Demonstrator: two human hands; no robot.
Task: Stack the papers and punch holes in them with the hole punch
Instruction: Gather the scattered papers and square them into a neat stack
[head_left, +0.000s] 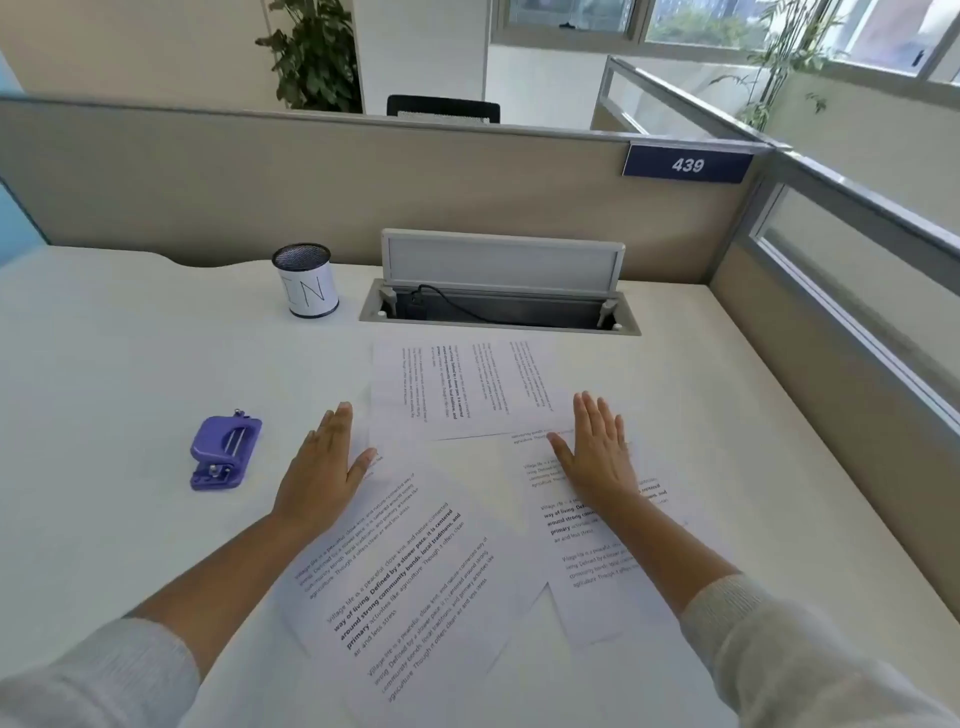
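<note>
Head view looks down on a white table in a beige-partitioned office cubicle with windows and plants behind. Three printed papers lie loosely overlapping, unstacked, each angled differently. One purple hole punch sits left of them, long axis running near-to-far; left hand and right hand rest flat, each grip apart, fingers straight.

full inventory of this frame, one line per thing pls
papers: at least three printed white sheets, spread and overlapping, desk centre
hole punch: one, purple, desk left of the papers
pen cup: one, black mesh with white label, back left
cable tray: one, grey, lid raised, black cable inside, back centre
desk number plate: one, blue, "439", on partition
plants: two, green, behind partitions
chair: one, black, behind partition
left hand: flat, at papers' left edge
right hand: flat on right sheet
</note>
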